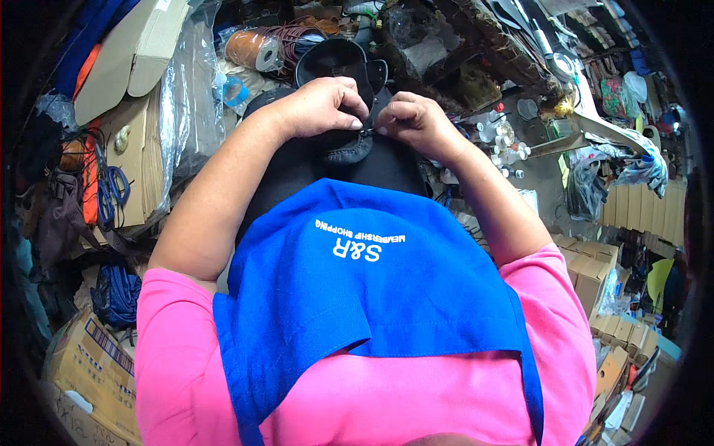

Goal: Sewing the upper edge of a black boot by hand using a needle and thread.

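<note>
A black leather piece, which looks like a shoe (349,154), rests on my lap over dark clothing. Its rounded, gathered end points toward me, and a wide dark opening shows beyond my hands. My left hand (327,108) is closed on its left side, thumb pressed near the edge. Just to the right, my right hand (416,126) pinches with thumb and forefinger close to the same edge. A small shiny spot shows between the fingertips, too small to name. The hands are slightly apart. A blue apron (372,290) covers my front.
A spool of orange-brown cord (254,50) lies beyond my left hand. Cardboard (137,63) and clear plastic sheeting (193,97) stand at the left, near blue-handled scissors (113,192). Small bottles (507,145) cluster at the right. Stacked cardboard boxes (587,271) are further right.
</note>
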Motion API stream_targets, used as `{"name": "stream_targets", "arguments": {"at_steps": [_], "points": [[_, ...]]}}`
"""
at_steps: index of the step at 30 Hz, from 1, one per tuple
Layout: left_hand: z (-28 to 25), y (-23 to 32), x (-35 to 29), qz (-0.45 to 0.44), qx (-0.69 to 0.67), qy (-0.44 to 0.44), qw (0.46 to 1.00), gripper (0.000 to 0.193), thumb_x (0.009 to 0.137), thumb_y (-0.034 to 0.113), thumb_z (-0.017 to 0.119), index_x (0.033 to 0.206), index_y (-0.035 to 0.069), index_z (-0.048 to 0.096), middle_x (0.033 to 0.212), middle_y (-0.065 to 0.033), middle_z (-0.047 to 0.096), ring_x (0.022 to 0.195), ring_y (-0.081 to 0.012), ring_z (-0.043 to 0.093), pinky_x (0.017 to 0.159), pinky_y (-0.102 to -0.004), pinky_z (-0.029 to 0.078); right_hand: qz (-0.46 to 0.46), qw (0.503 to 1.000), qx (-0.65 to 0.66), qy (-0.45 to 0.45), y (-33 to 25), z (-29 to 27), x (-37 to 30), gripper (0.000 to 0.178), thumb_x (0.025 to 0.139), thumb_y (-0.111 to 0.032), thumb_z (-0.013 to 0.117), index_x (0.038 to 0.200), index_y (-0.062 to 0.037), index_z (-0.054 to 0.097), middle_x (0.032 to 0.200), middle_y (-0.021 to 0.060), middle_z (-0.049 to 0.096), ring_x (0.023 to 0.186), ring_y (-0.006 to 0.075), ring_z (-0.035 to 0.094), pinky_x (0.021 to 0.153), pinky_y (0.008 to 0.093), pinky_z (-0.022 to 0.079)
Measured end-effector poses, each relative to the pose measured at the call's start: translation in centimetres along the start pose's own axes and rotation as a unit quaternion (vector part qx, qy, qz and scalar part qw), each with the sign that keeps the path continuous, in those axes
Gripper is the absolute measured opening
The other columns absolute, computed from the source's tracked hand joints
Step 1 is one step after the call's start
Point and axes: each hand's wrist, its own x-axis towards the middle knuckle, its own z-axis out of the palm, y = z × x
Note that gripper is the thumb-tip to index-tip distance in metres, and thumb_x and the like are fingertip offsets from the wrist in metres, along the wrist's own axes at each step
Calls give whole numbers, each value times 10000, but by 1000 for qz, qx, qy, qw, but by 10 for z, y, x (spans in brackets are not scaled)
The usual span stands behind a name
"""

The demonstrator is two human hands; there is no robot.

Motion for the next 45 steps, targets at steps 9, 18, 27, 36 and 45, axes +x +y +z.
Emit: {"name": "stream_targets", "arguments": {"at_steps": [9,18,27,36,45], "points": [[-7,7,-9,-10,36,-82,996,334,811,50,640,1140,96,673,849,-66,508,837,-197,553,787,-297,446,-16,994,-99,32,-18,7,-13,195,767,-66,678,941,-149,706,833,93,602,746,275,627,643,364,518],[-3,4,-8,-8,72,-65,995,335,774,26,647,1105,71,670,880,-99,518,867,-232,554,799,-318,448,-72,918,-368,-126,-70,-4,13,131,795,-154,562,841,-119,679,895,104,604,883,271,613,770,393,463],[3,-1,-8,12,75,86,993,314,665,72,763,968,74,678,973,-90,565,948,-256,569,832,-340,472,-20,935,-328,-137,-66,-3,20,144,786,-133,568,873,-86,674,870,133,619,886,290,626,750,408,479],[39,23,-55,-39,163,288,943,465,760,141,720,1185,66,547,1175,-149,565,1060,-352,572,902,-409,476,179,974,131,-37,-27,7,2,217,881,-217,661,879,0,654,719,-8,587,707,86,559,726,275,493],[-40,11,-129,-295,126,188,928,277,901,242,593,836,-28,587,903,-123,599,848,-232,589,816,-317,437,278,911,298,68,-10,-49,-37,229,900,-296,619,930,-70,638,782,-38,584,723,51,503,738,235,434]]}}
